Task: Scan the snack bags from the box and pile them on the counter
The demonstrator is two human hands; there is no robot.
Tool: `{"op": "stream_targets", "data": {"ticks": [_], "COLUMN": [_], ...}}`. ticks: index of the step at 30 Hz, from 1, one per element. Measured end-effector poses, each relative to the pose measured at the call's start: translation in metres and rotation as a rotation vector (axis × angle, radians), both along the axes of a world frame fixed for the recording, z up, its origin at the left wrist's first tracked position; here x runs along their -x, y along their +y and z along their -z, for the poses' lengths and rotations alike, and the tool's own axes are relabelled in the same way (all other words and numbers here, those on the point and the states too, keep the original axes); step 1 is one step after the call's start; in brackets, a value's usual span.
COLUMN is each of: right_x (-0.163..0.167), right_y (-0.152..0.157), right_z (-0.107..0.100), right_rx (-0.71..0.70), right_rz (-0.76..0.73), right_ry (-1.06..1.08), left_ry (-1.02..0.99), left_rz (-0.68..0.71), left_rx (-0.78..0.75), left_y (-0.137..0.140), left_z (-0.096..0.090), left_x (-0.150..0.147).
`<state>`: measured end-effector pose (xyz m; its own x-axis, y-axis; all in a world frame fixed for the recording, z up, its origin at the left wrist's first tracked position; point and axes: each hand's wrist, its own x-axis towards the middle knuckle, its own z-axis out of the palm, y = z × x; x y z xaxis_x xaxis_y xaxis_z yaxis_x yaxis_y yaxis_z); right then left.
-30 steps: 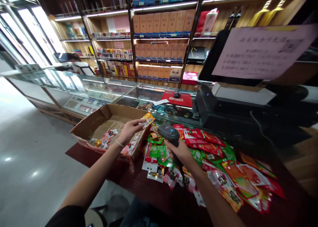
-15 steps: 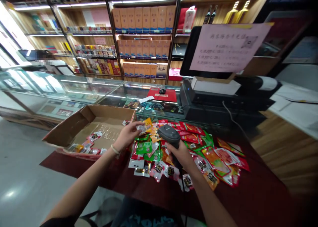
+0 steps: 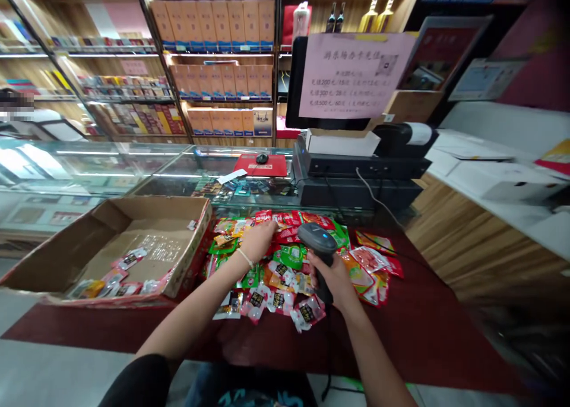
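My right hand (image 3: 330, 276) is wrapped round the handle of a black barcode scanner (image 3: 317, 239), whose head shows a small blue light. The scanner is over a pile of snack packets (image 3: 289, 256), in red, green, orange and clear wrapping. At the back left of the pile, my left hand (image 3: 259, 242) has its fingers curled down among red packets. The back of that hand hides whatever its fingertips grip. Clear-and-pink packets (image 3: 307, 313) lie at the pile's near edge.
An open cardboard box (image 3: 151, 220) with several small packets stands left on the dark red tabletop (image 3: 401, 341). Behind are a glass counter (image 3: 173, 168), a mouse (image 3: 262, 158) on a red mat, and a monitor with a pink sign (image 3: 351, 77). A cable crosses on the right.
My left hand has moved right from a clear and orange packet to the red ones. The scanner sits further right over the pile, its blue light now showing. The view has turned right.
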<state>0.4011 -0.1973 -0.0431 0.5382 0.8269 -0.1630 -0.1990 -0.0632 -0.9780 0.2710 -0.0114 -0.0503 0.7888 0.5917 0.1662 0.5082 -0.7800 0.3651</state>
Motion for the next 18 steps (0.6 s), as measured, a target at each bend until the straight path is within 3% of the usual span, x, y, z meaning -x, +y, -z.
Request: {"op": "stream_targets", "data": {"ticks": [4,7,12,18], "right_x": [0.0,0.003,0.018,0.057], "right_y": [-0.002,0.005,0.03,0.079], "right_z": [-0.002,-0.007,-0.024,-0.041], "right_rx": [0.007,0.01,0.026,-0.04], "right_rz": [0.01,-0.017,-0.11,-0.353], "right_ry": [0.016,-0.011,-0.101,-0.125], "left_ry": [-0.06,-0.13,-0.183,-0.193], "left_rz": [0.205,0.198,0.105,-0.086], "left_rx": [0.047,0.05,0.022,0.021], "left_y": [0.001,0.005,0.013,0.028], "left_z": [0.014,0.012,-0.021,-0.062], "left_x": [-0.007,0.003,0.046,0.144]}}
